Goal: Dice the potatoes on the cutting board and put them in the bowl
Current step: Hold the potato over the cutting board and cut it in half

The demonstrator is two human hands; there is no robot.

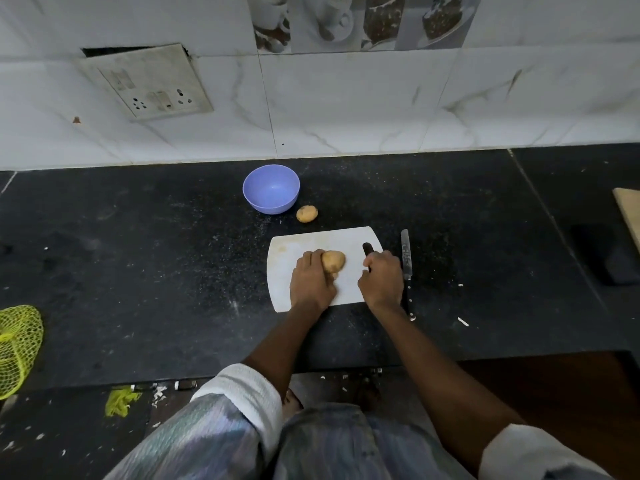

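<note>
Two potatoes in play, and neither one is cut so far. Starting at the far left edge of the dark counter (pixel 138 271), a yellow mesh bag (pixel 17 348) pokes into view, with a scrap of the same yellow stuff (pixel 119 401) lying down by the front edge. Up on the tiled wall (pixel 346 109) above that side sits a grubby switch plate (pixel 145 81), tilted in its cutout.

Moving toward the middle, the blue bowl (pixel 271 189) stands near the wall with nothing in it, and just to its right — close, not touching — a whole potato (pixel 307 214) lies on the counter. In front of those is the white cutting board (pixel 311 244). The left hand (pixel 311 282) rests on the board with its fingers curled over the left side of the second potato (pixel 333 260), pinning it down on the board, skin on and whole.

Right of that, the right hand (pixel 382 280) is wrapped around a dark handle (pixel 367 249) whose end sticks up past the knuckles — I can't make out the rest of that tool because the hand covers it. It sits at the board's right edge.

Just beside that hand, off the board, a knife (pixel 406 258) lies on the counter with its blade pointing toward the wall and its handle toward the person. Nobody is touching it. A few white specks are scattered on the counter past it, and at the far right edge the corner of a wooden board (pixel 628 209) shows.
</note>
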